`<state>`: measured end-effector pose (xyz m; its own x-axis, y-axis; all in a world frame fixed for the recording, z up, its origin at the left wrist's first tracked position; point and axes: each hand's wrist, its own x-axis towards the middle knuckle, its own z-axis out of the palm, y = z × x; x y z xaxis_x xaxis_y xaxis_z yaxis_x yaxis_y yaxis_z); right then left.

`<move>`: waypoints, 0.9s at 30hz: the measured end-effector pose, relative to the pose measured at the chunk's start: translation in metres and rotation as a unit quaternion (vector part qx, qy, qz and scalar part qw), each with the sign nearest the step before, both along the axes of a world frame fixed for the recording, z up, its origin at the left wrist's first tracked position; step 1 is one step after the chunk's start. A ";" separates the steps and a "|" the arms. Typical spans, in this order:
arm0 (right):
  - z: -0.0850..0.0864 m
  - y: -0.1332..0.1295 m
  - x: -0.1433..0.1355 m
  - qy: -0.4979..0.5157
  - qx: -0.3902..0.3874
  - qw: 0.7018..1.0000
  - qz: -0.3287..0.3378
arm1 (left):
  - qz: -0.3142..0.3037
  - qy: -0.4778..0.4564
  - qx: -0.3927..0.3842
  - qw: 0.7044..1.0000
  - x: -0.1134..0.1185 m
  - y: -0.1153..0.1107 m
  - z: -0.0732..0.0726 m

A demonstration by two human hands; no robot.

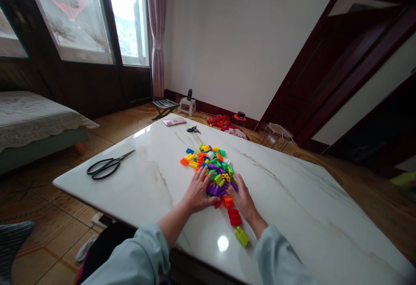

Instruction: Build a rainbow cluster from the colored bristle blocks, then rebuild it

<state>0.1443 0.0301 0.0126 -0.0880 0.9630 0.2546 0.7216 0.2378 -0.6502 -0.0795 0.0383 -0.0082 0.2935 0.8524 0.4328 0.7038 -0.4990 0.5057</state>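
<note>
A pile of small colourful plastic pieces (212, 163) lies on the white marble-patterned table (292, 207). My left hand (199, 191) rests at the pile's near left side, fingers spread, against purple pieces (216, 189). On the near right side is my right hand (242, 196), its fingers apart and touching the pile's edge. Between and below the hands are an orange piece (228, 201), a red piece (234, 217) and a yellow-green piece (242, 236), trailing toward the table's near edge. Neither hand grips anything.
Black scissors (110, 165) lie at the table's left. A phone (174, 121) and small dark pliers (193, 129) are near the far corner. Beyond stand a folding stool (165, 104), a white stool (187, 106) and a bed (35, 120).
</note>
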 end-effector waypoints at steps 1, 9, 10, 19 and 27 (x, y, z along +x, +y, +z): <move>-0.006 -0.022 0.006 -0.047 -0.003 0.999 0.005 | 0.000 -0.001 0.001 1.000 0.000 0.000 0.000; -0.047 -0.118 0.027 -0.218 -0.011 0.975 -0.029 | -0.008 0.008 -0.005 1.000 0.000 -0.002 0.004; -0.048 -0.109 0.025 -0.216 -0.008 0.975 -0.044 | -0.007 0.008 -0.004 1.000 0.000 -0.002 0.004; -0.035 0.018 0.007 -0.070 -0.015 0.992 -0.102 | -0.002 -0.002 0.000 1.000 -0.001 -0.002 0.002; -0.024 0.033 -0.021 0.004 0.053 0.990 -0.134 | 0.002 -0.015 0.002 1.000 -0.003 -0.003 0.007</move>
<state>0.1236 0.0628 -0.0115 0.1689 0.9197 0.3546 0.7628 0.1058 -0.6379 -0.0824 0.0349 -0.0009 0.2769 0.8521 0.4441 0.6900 -0.4980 0.5253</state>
